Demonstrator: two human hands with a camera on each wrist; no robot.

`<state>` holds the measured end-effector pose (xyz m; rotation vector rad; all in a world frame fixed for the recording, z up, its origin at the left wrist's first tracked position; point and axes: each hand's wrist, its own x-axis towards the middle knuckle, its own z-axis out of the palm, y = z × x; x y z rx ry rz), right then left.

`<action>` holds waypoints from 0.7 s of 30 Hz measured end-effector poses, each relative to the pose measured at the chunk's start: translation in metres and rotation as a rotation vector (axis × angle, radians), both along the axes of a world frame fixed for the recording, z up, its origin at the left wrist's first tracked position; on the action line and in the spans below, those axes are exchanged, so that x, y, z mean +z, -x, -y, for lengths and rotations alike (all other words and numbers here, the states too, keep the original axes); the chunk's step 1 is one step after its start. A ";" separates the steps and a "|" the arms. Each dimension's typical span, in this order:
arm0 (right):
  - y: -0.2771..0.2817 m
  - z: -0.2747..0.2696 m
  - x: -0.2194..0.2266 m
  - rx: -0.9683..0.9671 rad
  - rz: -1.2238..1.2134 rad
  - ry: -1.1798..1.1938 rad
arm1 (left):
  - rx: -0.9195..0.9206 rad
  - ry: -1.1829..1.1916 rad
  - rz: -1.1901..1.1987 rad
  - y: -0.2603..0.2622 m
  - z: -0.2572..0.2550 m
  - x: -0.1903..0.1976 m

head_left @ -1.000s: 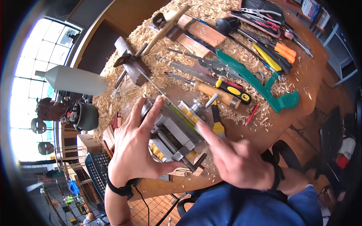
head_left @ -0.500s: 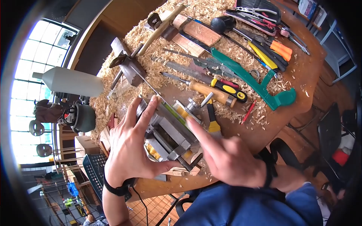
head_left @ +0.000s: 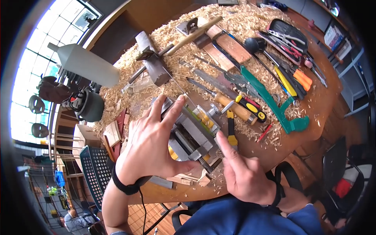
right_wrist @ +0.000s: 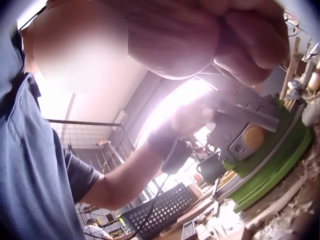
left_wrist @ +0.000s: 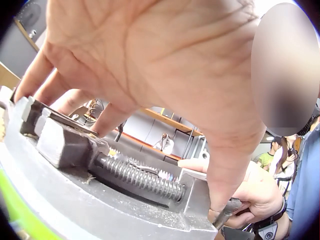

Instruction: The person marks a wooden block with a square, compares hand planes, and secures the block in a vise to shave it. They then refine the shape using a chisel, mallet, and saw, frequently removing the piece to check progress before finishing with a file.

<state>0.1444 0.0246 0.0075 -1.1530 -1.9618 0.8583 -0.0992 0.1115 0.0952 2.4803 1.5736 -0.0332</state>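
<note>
My left hand spreads over a grey metal vise with a green base. Its fingertips rest at the far end of the vise, one right at a thin metal strip-like tool. In the left wrist view the palm arches over the threaded screw, and the thumb tip is down by the screw's handle. My right hand grips the near end of the thin tool, index finger stretched along it and other fingers curled. The tool's exact kind I cannot tell.
Beyond the vise, wood shavings cover the bench. A hammer-like tool, a wooden-handled chisel, a green-handled saw, a brush and a red pencil lie about. A white bottle stands left.
The head view has turned, so the bench sits further right in it. My left hand keeps its place over the vise. My right hand still grips the thin tool, its index finger stretched out.
</note>
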 end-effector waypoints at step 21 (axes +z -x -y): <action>0.000 -0.001 -0.010 -0.034 -0.031 -0.262 | -0.013 0.031 0.052 0.009 0.002 0.003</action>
